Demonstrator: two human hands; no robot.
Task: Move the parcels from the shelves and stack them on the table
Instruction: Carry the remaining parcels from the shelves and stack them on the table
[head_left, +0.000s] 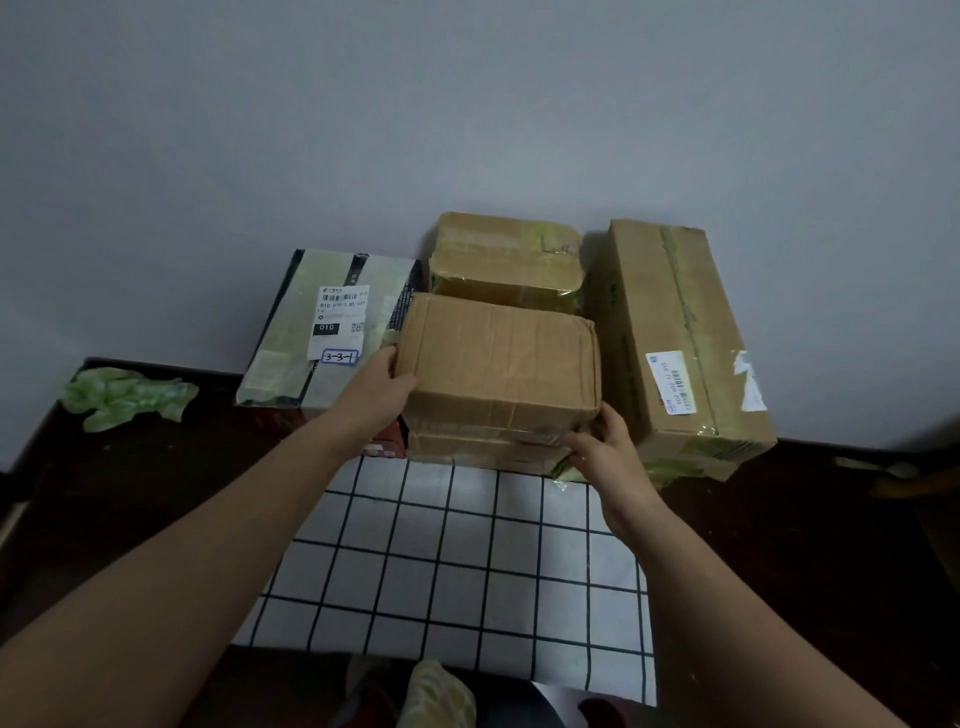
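Parcel tally: five in view on the table (810, 545), ranged along the wall (467, 104) at 12 o'clock; shelves out of view, so the remainder cannot be judged.
Green bag (124, 395): crumpled, 9 o'clock, far-left table edge.
Labelled parcel (322, 332): 11 o'clock, marked 3-3-1, lying flat.
Left hand (382, 387): palm against the left side of the top parcel (498, 353), thumb hooked over its upper edge; fingers hidden.
Top parcel: 12 o'clock, apparently seated on a lower parcel (483, 454); judged at the settling stage, release outstanding.
Rear parcel (504, 254): behind the stack, at the wall.
Right hand (608, 447): fingers curled round the top parcel's near right corner.
Long parcel (675, 332): 1 o'clock, just beside the stack.
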